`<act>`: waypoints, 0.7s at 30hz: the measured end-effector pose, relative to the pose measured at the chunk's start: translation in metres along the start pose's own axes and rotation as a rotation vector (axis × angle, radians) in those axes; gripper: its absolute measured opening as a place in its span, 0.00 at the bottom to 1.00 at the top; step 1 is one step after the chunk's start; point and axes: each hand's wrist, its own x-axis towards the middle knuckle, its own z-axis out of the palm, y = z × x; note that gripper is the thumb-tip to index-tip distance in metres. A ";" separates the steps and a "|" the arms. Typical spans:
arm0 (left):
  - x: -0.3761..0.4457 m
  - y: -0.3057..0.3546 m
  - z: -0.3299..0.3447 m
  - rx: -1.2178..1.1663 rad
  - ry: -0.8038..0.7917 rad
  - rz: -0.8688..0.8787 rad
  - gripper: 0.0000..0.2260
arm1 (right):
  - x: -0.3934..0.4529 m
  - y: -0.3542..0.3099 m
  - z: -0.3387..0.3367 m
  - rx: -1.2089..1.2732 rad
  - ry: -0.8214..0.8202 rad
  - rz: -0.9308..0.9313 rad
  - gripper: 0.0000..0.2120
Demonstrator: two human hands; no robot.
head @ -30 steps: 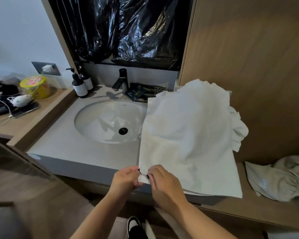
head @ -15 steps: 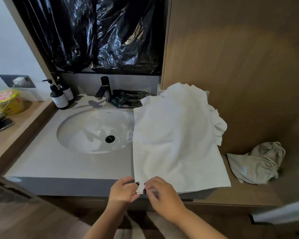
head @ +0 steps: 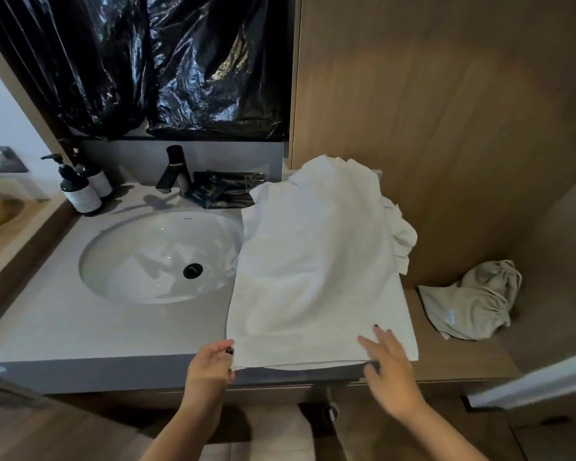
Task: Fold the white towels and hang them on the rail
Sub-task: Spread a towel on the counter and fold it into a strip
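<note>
A white towel point(head: 316, 261) lies spread along the right side of the grey counter point(head: 80, 327), its far end bunched against the wooden wall. My left hand point(head: 210, 364) pinches the towel's near left corner at the counter's front edge. My right hand point(head: 388, 364) lies flat with straight fingers on the towel near its front right corner. No rail is in view.
A white sink point(head: 157, 257) with a black tap point(head: 175, 171) sits left of the towel. Two dark pump bottles point(head: 80, 191) stand at the back left. A crumpled beige cloth point(head: 473, 301) lies on the wooden ledge at right. Black plastic sheeting point(head: 167, 61) hangs above.
My right hand has left the corner where both hands met and slid right along the towel's front edge, now lying flat. The left hand keeps its pinch. The view has panned right.
</note>
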 end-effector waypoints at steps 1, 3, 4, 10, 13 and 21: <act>0.000 -0.002 0.000 -0.013 -0.006 -0.004 0.08 | 0.001 0.005 -0.004 0.046 0.028 0.026 0.21; 0.000 -0.005 0.002 -0.026 -0.007 -0.017 0.05 | 0.003 0.009 -0.011 0.172 0.126 0.116 0.15; -0.001 -0.005 0.003 -0.020 -0.007 -0.030 0.04 | 0.005 0.010 -0.015 0.247 0.177 0.174 0.13; -0.003 -0.007 0.015 0.135 -0.079 -0.105 0.12 | 0.010 0.020 -0.024 0.415 0.243 0.218 0.12; -0.005 -0.011 0.026 0.154 -0.080 -0.111 0.12 | 0.006 0.025 -0.027 0.306 0.231 0.152 0.12; -0.009 -0.019 0.035 0.174 0.238 0.114 0.08 | -0.002 0.043 -0.032 0.416 0.362 0.153 0.18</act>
